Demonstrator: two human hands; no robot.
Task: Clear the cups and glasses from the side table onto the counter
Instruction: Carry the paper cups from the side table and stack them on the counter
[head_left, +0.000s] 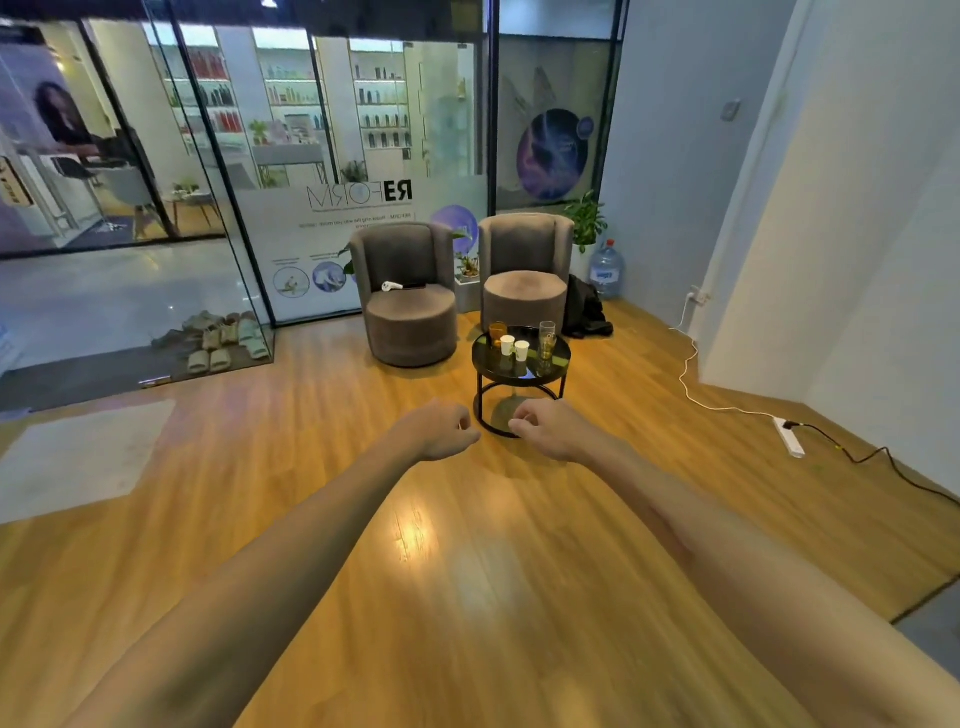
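Presently my left hand (439, 431) and right hand (545, 428) hang loosely curled, holding nothing, short of the side table (521, 371). Two paper cups (514, 347) stand mid-top; amber glass (497, 332) at far-left edge, clear glass (547, 338) at right edge.

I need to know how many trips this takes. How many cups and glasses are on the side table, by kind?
On the side table:
White paper cups: 2
Amber glass: 1
Clear glasses: 2
Total: 5
Both hands, left hand and right hand, hold nothing.
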